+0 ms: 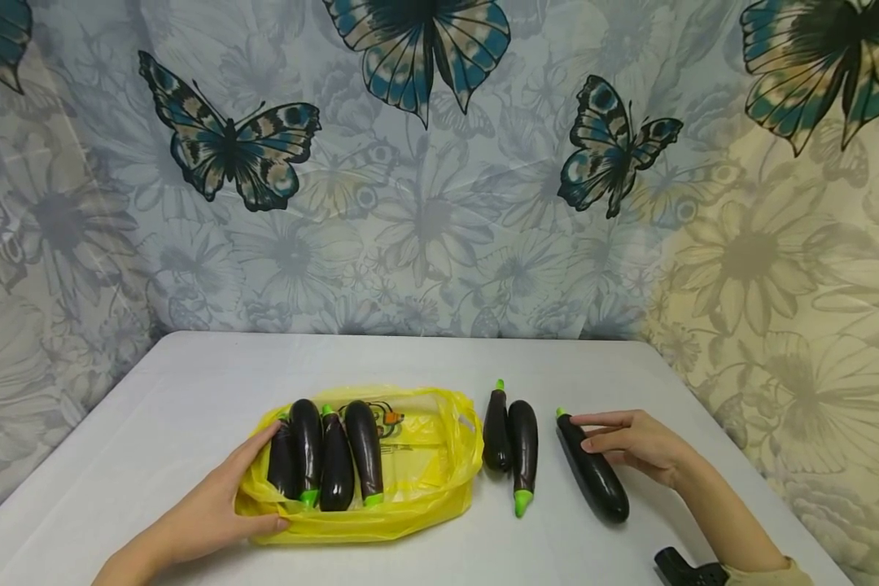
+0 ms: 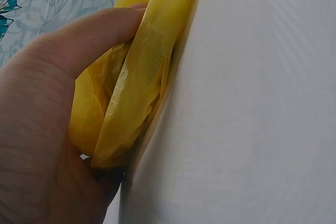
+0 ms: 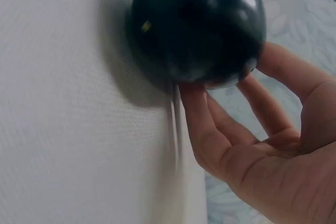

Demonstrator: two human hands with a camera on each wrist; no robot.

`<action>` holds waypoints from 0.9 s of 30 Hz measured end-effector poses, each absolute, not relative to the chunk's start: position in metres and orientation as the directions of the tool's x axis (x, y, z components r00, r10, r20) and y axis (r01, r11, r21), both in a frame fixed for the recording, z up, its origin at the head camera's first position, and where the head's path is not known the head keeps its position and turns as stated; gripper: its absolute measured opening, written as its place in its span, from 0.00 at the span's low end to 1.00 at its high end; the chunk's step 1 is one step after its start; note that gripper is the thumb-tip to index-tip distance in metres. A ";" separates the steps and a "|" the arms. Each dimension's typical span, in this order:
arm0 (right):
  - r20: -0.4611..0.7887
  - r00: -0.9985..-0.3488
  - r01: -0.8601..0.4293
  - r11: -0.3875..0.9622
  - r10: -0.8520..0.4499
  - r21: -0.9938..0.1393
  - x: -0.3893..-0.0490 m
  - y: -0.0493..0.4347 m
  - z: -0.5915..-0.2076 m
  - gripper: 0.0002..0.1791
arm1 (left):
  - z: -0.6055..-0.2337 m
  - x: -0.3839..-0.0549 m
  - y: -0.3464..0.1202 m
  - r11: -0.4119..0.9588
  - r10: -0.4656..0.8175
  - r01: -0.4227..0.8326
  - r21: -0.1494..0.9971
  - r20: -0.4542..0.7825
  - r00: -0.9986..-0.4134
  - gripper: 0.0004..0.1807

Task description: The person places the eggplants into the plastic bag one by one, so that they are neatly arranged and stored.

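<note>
My left hand (image 1: 208, 509) holds the left end of a yellow plastic bag (image 1: 381, 527), its thumb along the near side. The left wrist view shows the thumb over the folded yellow plastic (image 2: 139, 87). Inside the open bag, several dark eggplants (image 1: 337, 468) lie side by side in its left half. My right hand (image 1: 655, 448) holds a dark eggplant (image 1: 602, 486) with a green stem on the table's right side. In the right wrist view, fingers and thumb sit around the eggplant's rounded body (image 3: 199, 24), close to the white surface.
Two more eggplants, one stem away (image 1: 495, 431) and one stem toward me (image 1: 523, 443), lie between the bag and my right hand. A black device (image 1: 688, 568) is by the right sleeve. Butterfly-patterned cloth (image 1: 432, 244) hangs behind the white table (image 1: 212, 382).
</note>
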State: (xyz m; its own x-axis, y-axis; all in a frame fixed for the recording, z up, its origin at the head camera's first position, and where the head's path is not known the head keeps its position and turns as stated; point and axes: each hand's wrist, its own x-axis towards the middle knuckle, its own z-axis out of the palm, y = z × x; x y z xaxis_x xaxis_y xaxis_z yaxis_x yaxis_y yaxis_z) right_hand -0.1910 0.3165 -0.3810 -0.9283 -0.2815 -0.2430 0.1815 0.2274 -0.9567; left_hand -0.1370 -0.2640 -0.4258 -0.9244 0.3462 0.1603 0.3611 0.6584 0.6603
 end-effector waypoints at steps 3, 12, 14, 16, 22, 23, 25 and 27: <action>-0.245 -0.925 0.181 0.230 -0.291 -0.956 -0.192 0.318 -0.380 0.27 | -0.426 -0.137 -0.264 0.656 0.346 0.356 0.665 0.153 -0.926 0.61; -0.277 -0.908 0.205 0.242 -0.313 -0.948 -0.193 0.319 -0.380 0.29 | -0.425 -0.138 -0.264 0.667 0.345 0.333 0.667 0.120 -0.931 0.61; -0.280 -0.908 0.211 0.236 -0.312 -0.948 -0.193 0.319 -0.381 0.29 | -0.425 -0.138 -0.264 0.667 0.343 0.326 0.670 0.113 -0.933 0.61; -0.277 -0.908 0.212 0.228 -0.313 -0.950 -0.194 0.319 -0.380 0.29 | -0.425 -0.138 -0.264 0.666 0.341 0.326 0.671 0.115 -0.933 0.61; -0.270 -0.910 0.210 0.210 -0.316 -0.955 -0.193 0.319 -0.378 0.29 | -0.424 -0.138 -0.264 0.668 0.339 0.327 0.669 0.117 -0.934 0.61; -0.270 -0.910 0.212 0.208 -0.315 -0.955 -0.193 0.318 -0.378 0.29 | -0.424 -0.138 -0.264 0.668 0.339 0.325 0.669 0.115 -0.934 0.61; -0.270 -0.911 0.214 0.204 -0.312 -0.955 -0.193 0.318 -0.379 0.29 | -0.424 -0.138 -0.264 0.668 0.340 0.324 0.670 0.113 -0.934 0.61; -0.271 -0.913 0.214 0.207 -0.305 -0.955 -0.192 0.319 -0.380 0.28 | -0.424 -0.138 -0.264 0.667 0.343 0.327 0.670 0.115 -0.932 0.61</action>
State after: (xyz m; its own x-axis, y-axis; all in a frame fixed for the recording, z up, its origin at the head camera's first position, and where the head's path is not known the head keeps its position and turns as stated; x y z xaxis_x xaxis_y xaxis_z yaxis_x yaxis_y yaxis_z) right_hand -0.1923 0.3185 -0.3799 -0.9130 -0.3052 -0.2708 0.2140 0.2069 -0.9547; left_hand -0.1378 -0.2637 -0.4237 -0.9325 0.3426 0.1145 0.3272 0.6668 0.6695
